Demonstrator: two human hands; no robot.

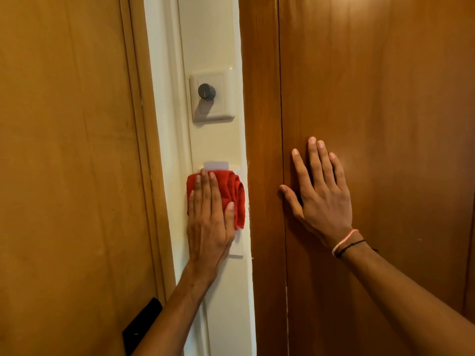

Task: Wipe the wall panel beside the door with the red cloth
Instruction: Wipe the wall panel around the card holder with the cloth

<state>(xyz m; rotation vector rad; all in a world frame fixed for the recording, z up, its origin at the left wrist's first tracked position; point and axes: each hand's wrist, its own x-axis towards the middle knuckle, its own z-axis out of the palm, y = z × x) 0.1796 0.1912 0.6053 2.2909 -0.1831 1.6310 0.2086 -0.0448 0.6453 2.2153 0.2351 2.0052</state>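
Wood, paint, plastic and fabric
The door [64, 163] on the left and the boards [385, 98] on the right were smooth brown wood with a low sheen. The panel [216, 142] between was smooth cream paint. The switch plate [218, 110] was glossy plastic, its knob [206, 92] dark and matt. The cloth [232, 194] was soft red fabric.

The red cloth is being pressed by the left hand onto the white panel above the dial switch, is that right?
Not quite. The red cloth is below the dial switch, not above it. The head view shows the left hand pressing it flat onto the white panel.
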